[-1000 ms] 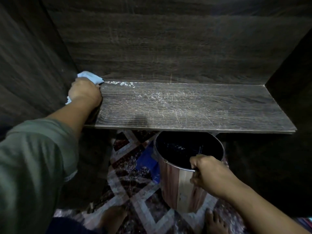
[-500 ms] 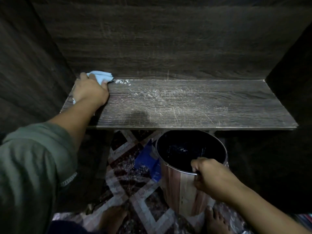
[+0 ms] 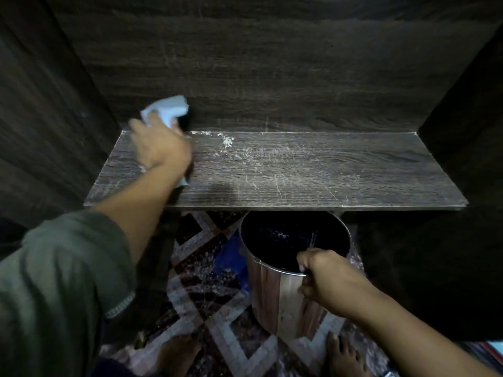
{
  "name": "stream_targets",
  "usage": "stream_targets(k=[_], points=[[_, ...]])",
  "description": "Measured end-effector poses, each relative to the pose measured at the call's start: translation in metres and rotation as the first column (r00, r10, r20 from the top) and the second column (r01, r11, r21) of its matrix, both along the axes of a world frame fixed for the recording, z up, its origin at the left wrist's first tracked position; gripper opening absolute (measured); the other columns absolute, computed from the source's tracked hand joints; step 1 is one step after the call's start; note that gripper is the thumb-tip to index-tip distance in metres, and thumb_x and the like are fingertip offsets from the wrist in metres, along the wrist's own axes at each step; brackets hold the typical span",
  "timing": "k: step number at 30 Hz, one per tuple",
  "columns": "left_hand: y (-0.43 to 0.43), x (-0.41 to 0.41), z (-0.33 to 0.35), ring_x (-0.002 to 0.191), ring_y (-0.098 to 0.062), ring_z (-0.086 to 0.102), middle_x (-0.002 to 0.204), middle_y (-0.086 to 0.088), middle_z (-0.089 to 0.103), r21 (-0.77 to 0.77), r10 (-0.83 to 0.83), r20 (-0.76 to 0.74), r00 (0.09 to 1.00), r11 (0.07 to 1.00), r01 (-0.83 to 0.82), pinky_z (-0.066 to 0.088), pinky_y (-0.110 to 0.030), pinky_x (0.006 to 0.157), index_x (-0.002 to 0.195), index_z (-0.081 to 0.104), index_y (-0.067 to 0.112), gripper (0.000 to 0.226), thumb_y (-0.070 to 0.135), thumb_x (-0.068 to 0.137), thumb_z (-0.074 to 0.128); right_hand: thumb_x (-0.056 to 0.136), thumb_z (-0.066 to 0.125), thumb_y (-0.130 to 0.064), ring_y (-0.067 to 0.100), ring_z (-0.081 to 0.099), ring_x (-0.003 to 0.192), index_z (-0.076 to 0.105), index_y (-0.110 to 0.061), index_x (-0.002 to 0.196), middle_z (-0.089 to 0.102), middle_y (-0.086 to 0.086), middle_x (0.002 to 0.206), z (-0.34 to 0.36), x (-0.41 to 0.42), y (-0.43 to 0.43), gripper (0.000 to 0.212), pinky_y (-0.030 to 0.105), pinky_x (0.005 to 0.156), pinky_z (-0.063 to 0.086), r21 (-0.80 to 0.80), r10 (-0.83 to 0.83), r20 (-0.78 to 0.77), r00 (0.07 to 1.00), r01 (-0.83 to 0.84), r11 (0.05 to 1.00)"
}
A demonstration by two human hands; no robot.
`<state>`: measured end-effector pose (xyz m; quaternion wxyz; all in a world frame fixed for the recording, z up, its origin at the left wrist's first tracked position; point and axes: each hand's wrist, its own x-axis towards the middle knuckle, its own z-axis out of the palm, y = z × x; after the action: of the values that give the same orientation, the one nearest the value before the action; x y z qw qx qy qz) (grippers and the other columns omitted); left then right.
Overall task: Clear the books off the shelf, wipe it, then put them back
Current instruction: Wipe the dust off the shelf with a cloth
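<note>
1. The shelf (image 3: 313, 170) was a long dark wood board; its long way ran from left to right in front of me, and its short way pointed from me to the back wall (image 3: 272, 77); it lay flat between two dark side walls.
2. No books sat on the shelf in my view; white dust (image 3: 227, 141) lay in specks near the back edge, and thin scratches ran across the middle.
3. My left hand (image 3: 160, 148) was on the left part of the shelf, near the back; my fingers were curled down on a pale cloth (image 3: 167, 108); the cloth stuck out past my fingertips and touched the back wall; a small bit of it showed under my wrist too.
4. My left arm wore a green sleeve (image 3: 60, 281).
5. My right hand (image 3: 326, 278) was lower, below the front edge of the shelf; my fingers were closed tight on the near rim of a bin (image 3: 275, 300); the bin stood upright with its open mouth up; it was dark inside.
6. The bin stood on a rug (image 3: 206, 273) with diamond shapes; my bare feet (image 3: 345, 355) were on the rug, close to the bin.
</note>
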<state>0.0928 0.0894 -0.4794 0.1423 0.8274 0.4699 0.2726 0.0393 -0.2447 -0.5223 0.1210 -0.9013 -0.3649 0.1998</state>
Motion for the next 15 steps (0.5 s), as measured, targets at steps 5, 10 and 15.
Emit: stream_targets(k=[5,10,15], points=[[0.062,-0.028,-0.011,0.129,-0.042,0.030,0.144,-0.021,0.030,0.029,0.040,-0.238,0.970,0.999,-0.034,0.032,-0.051,0.102,0.142,0.039,0.006,0.056,0.043,0.099,0.037,0.077,0.068,-0.023,0.018,0.050,0.080,0.030,-0.025,0.066,0.042,-0.007,0.084,0.001,-0.001,-0.009,0.039,0.028,0.065,0.032,-0.035,0.002,-0.002,1.000,-0.002,0.999],[0.057,-0.018,-0.022,0.127,-0.043,0.033,0.139,-0.025,0.037,0.010,-0.147,-0.254,0.956,0.988,0.155,0.026,-0.049,0.107,0.142,0.039,0.007,0.063,0.050,0.097,0.033,0.078,0.066,-0.024,0.018,0.049,0.081,0.027,-0.027,0.064,0.039,-0.008,0.083,0.001,-0.002,-0.011,0.041,0.028,0.064,0.031,-0.058,-0.010,-0.011,1.000,0.010,0.998],[0.014,0.008,-0.028,0.118,-0.041,0.044,0.129,-0.026,0.050,0.048,-0.260,-0.232,0.937,0.959,0.278,0.031,-0.041,0.103,0.133,0.049,0.005,0.057,0.046,0.096,0.035,0.079,0.066,-0.023,0.022,0.055,0.086,0.037,-0.023,0.073,0.043,-0.007,0.088,0.003,-0.004,-0.009,0.030,0.029,0.065,0.034,-0.062,-0.011,-0.014,1.000,0.010,0.998]])
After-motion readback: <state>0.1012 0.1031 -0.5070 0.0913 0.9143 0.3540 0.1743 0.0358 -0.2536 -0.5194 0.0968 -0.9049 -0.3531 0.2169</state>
